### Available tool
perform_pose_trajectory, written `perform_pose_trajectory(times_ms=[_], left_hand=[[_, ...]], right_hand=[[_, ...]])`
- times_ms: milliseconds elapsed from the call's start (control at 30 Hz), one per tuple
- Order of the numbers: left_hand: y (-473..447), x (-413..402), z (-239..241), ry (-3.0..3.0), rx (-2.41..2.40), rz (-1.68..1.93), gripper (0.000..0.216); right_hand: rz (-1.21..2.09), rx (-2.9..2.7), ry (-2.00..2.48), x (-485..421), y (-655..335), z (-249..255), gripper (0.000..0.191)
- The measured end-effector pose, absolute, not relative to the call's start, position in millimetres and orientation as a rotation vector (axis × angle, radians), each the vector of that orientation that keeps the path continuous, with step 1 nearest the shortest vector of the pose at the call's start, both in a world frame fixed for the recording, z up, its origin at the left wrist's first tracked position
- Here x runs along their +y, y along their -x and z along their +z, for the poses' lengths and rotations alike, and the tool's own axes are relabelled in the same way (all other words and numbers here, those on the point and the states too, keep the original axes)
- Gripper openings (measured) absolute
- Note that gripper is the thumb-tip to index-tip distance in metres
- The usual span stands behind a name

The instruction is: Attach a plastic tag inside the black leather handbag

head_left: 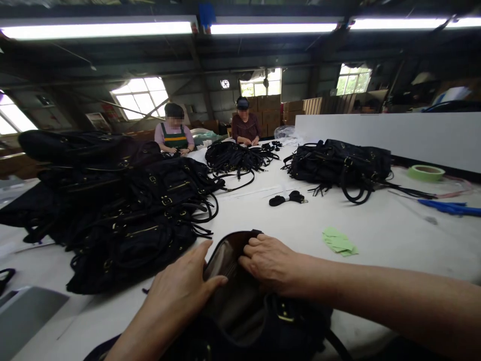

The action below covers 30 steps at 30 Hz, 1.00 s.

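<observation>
A dark handbag [240,326] lies in front of me with its zippered mouth open, showing a grey-brown lining. At the left side of that mouth is my left hand [180,286], thumb stretched out over the opening and apart from the fingers, which reach along the rim. My right hand [268,260] has its fingers curled in at the far right part of the mouth, closed on the bag's edge or lining; which of these is hidden. A gold buckle [285,313] shows on the bag below my right wrist.
Piled dark handbags [135,200] stand on the left, more bags [338,163] at the right. Beyond lie a heap of straps [235,156], one bundled strap [287,198], green paper slips [340,241], green tape [426,173] and blue-handled scissors [451,206]. Two people work across the table.
</observation>
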<state>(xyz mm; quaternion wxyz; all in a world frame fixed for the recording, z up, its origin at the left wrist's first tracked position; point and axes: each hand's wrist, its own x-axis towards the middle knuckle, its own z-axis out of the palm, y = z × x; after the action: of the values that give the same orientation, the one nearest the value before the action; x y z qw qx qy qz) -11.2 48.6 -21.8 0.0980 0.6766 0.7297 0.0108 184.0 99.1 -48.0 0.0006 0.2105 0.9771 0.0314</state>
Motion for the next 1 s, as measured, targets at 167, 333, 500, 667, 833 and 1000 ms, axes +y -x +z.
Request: perform_pose_trajectory(times_ms=[167,333,500,667,833,1000], left_hand=[[16,58,-29,-1.951,2.028,-0.181,0.017],[20,51,-30,-2.017,1.823,0.167,0.017],[25,36,-26,-1.698,1.612,0.489,0.026],[22,25,-16,-1.509,1.493,0.584,0.032],[20,25,-10,-1.644,1.627,0.664,0.019],[24,31,4,-1.885,1.79,0.73,0.024]], right_hand=[[0.166,3.091,-0.697,105,-183,-65,0.023],[0.312,3.198,-0.661,100,-185,-71,0.007],[0.351,3.122,-0.737,89,-183,-74,0.008],[0.29,3.167,-0.661,78,-187,-68,0.011],[-0.082,2.835,-0.718,69,-190,-40,0.006],[-0.018,2.801,-0.621,59,-189,-6,0.016]])
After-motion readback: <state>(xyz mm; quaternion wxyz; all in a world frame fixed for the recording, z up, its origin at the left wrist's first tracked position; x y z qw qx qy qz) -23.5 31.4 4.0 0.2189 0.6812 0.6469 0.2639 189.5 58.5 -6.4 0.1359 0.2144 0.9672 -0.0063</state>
